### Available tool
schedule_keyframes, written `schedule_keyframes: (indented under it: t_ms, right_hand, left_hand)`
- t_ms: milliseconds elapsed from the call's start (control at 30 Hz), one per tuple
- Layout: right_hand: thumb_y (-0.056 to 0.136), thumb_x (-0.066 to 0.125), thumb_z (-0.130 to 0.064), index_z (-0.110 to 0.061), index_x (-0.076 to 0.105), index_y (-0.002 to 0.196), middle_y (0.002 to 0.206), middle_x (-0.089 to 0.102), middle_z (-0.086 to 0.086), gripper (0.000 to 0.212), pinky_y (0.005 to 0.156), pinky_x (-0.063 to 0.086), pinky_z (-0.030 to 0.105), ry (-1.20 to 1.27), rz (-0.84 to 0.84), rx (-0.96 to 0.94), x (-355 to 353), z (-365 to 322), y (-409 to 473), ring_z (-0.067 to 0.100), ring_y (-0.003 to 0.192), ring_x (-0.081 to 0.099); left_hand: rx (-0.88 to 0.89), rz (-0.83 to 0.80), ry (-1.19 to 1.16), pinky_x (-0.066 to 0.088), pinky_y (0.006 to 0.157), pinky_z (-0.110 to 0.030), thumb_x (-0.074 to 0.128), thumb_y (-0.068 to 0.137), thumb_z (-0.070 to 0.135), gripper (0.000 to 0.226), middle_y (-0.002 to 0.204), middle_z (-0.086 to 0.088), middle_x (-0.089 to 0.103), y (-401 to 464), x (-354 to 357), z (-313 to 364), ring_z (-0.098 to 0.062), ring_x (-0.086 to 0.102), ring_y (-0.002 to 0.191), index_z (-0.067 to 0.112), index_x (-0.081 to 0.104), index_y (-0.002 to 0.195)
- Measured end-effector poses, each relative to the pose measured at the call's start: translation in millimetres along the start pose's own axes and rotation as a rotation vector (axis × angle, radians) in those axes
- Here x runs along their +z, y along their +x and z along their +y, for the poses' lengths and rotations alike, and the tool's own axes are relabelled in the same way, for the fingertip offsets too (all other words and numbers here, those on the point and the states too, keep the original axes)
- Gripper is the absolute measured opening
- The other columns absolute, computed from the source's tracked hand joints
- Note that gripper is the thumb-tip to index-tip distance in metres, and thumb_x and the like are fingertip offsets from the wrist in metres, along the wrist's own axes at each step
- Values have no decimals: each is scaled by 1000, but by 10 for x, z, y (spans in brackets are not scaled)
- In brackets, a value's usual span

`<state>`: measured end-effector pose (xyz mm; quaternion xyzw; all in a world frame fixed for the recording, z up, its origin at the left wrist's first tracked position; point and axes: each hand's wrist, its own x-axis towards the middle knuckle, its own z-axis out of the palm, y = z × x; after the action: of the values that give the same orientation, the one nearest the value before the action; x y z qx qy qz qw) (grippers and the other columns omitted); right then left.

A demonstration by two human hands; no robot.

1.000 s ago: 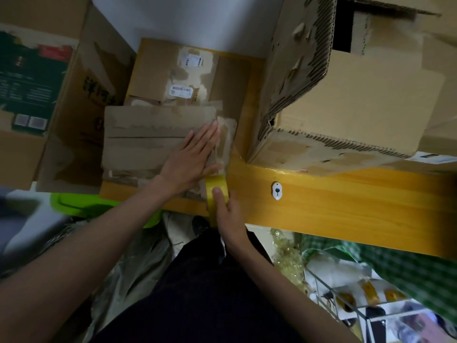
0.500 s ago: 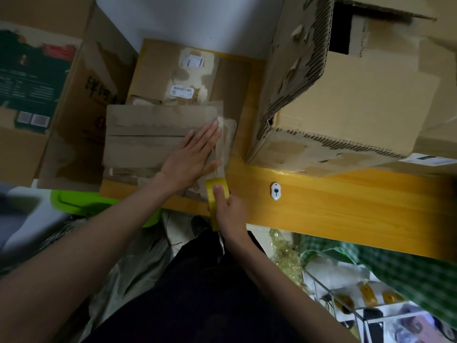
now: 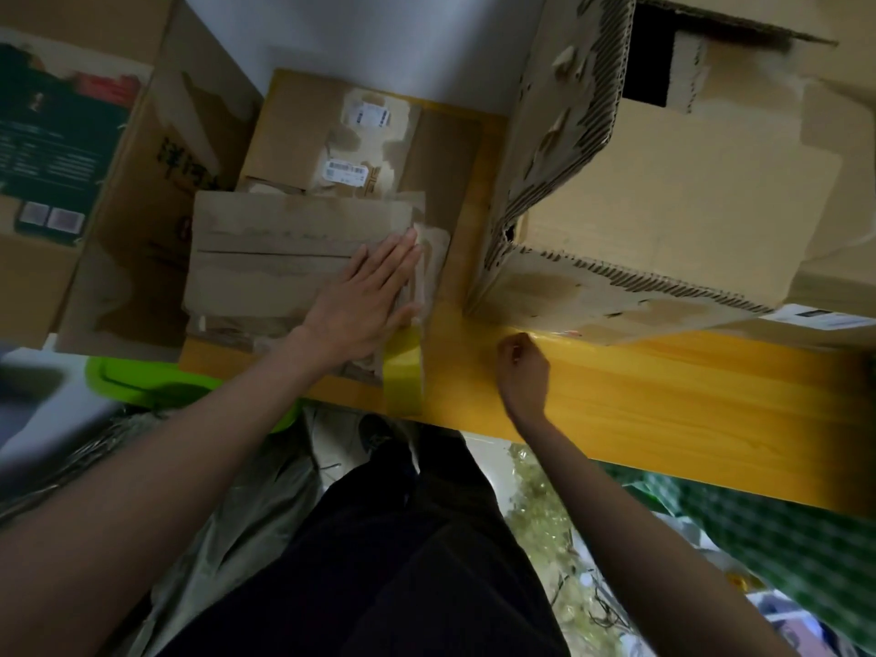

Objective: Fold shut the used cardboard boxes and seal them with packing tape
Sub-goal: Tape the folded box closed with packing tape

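Note:
A small worn cardboard box (image 3: 284, 258) sits on the yellow wooden shelf (image 3: 663, 395) with its top flaps folded down. My left hand (image 3: 365, 305) lies flat on the right end of those flaps, fingers straight. A strip of yellow packing tape (image 3: 403, 372) runs from under that hand down the box's near side to the shelf's edge. My right hand (image 3: 524, 367) is to the right of the tape, over the shelf's front rail, with its fingers curled. Nothing shows in its grip and its fingertips are hidden. No tape roll is in sight.
A large torn corrugated box (image 3: 687, 196) with an open hole on top stands close on the right. Another small labelled box (image 3: 332, 135) is behind the first. More cartons (image 3: 118, 206) lean at the left. A green tub (image 3: 142, 377) and clutter lie below the shelf.
My right hand has left the yellow tape strip and moved right along the shelf rail, curling its fingers. My left hand stays flat on the flaps.

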<state>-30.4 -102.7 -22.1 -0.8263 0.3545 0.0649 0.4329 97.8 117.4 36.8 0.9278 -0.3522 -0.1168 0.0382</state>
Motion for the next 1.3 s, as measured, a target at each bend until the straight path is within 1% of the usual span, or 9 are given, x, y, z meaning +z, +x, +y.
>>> schedule_keyframes:
  t_ms: [133,267,433,633,733,967,1067,1200,1300]
  right_hand:
    - [96,60,-14,-10,53,128,126,42,20,33,69,40,37,-426,-97,79,-105,463,348,45,107,55]
    - [95,61,-5,-9,50,128,129,39,20,35,64,37,40,-508,-138,16,-81,555,407,48,96,60]
    - [93,52,2,-6,47,128,123,56,22,36,68,38,40,-411,-181,-28,-31,499,442,47,102,60]
    - [101,57,-16,-17,61,106,95,67,15,7,60,54,41,109,-137,-281,-124,-53,-129,25,68,67]
    - [102,60,-18,-11,60,105,87,68,3,7,63,55,30,318,-203,-457,-250,-569,-412,15,74,68]
    - [104,51,-10,-18,51,99,92,47,-13,9,68,36,20,141,-383,-791,-34,-1135,-224,3,82,48]
    - [103,51,-9,-15,51,98,91,44,-15,8,68,34,18,115,-395,-799,30,-1093,-101,1,81,45]
    - [103,52,-11,-15,51,98,93,49,-4,6,68,39,24,127,-433,-801,21,-1076,-66,11,81,49]
    - [103,54,-14,-17,52,98,94,53,0,6,69,43,32,137,-436,-783,33,-1063,-77,19,83,53]
  left_hand:
    - [-11,-41,-128,-7,125,-37,5,104,53,65,166,6,-19,-37,-34,-49,-8,-19,152,21,-9,160]
    - [-29,-45,-303,-6,123,-31,12,108,46,58,167,9,-4,8,-131,-48,-6,-7,153,23,7,160]
    - [-15,9,-374,-2,119,-18,32,110,26,49,166,6,16,39,-241,-109,-3,8,150,19,26,158]
    - [-44,82,-498,29,121,-36,48,100,7,54,161,8,33,-5,-299,-166,-13,32,147,23,42,152]
    - [-76,127,-595,39,114,-36,47,96,-2,55,151,2,47,-9,-330,-159,-14,43,139,23,48,145]
    - [-185,174,-828,40,115,-35,43,90,-17,52,136,1,58,19,-393,-177,-7,52,131,8,55,134]
    - [-256,193,-885,45,108,-29,46,95,-11,41,128,0,62,-52,-476,-106,-7,56,123,8,58,129]
    - [-608,429,-909,49,75,-25,56,100,17,6,93,3,65,-407,-462,213,-8,62,87,16,62,100]
    - [-875,308,-1046,46,66,-28,66,95,35,19,89,3,65,-703,-225,547,-14,63,81,17,61,96]
